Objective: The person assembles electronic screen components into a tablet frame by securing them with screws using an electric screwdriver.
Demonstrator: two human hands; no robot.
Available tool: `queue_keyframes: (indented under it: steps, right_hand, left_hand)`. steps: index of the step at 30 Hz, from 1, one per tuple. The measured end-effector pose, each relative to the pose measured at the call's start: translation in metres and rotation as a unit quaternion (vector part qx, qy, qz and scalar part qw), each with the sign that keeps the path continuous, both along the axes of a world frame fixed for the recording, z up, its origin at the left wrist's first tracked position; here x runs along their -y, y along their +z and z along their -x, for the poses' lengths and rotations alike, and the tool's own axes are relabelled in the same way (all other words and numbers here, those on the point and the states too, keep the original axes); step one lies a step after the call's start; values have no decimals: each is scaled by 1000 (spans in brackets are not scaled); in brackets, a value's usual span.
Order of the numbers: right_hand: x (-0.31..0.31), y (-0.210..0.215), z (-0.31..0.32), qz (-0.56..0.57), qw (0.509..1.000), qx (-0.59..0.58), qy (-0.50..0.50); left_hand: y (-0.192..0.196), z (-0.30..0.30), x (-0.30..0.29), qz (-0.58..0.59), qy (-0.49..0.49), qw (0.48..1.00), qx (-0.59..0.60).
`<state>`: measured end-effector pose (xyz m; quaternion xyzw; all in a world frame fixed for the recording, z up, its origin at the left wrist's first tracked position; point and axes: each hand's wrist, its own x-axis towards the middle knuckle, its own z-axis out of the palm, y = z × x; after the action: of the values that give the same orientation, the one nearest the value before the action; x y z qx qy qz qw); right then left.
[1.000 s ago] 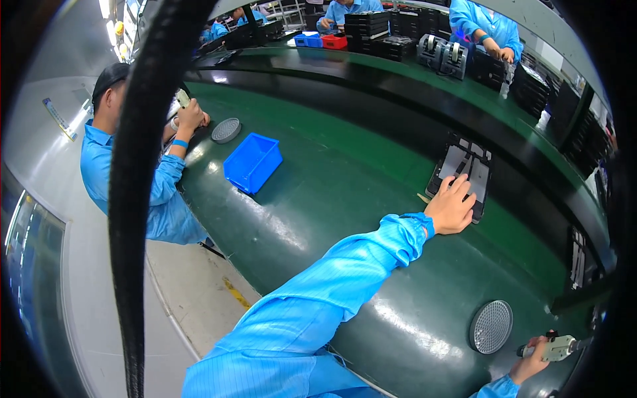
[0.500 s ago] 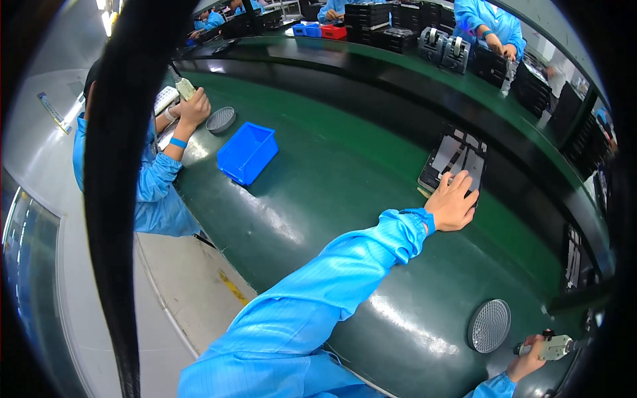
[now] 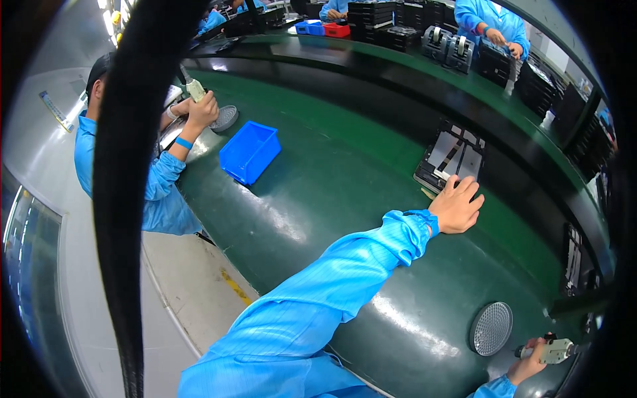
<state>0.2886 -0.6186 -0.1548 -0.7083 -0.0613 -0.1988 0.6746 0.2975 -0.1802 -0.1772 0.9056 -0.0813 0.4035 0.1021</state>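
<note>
**Tray on belt, driver in hand**

Black tray: flat on the green conveyor, far side, near the dark raised rail. Rectangular, holds pale flat panels crossed by a dark diagonal strip. Near edge under the left hand, fingertips resting on it.

Electric screwdriver: pale grey-beige body, lying roughly horizontal, gripped in the right hand at the lower right, just beside a round grey mesh disc.
</note>
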Motion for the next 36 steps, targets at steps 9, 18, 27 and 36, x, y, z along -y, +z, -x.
queue_keyframes:
  steps: [9,18,27,36]
  right_hand:
    - [-7,-1,8,21,998,16,-57]
    - [-39,20,25,-19,998,47,-27]
    - [-28,17,28,-20,997,44,-59]
    - [-47,33,29,-25,998,23,-45]
  left_hand:
    - [5,-10,0,-72,-13,997,13]
    - [1,-7,-3,-45,-30,998,-32]
    - [0,-12,9,-50,-29,997,-54]
    - [3,-11,2,-46,-22,996,-69]
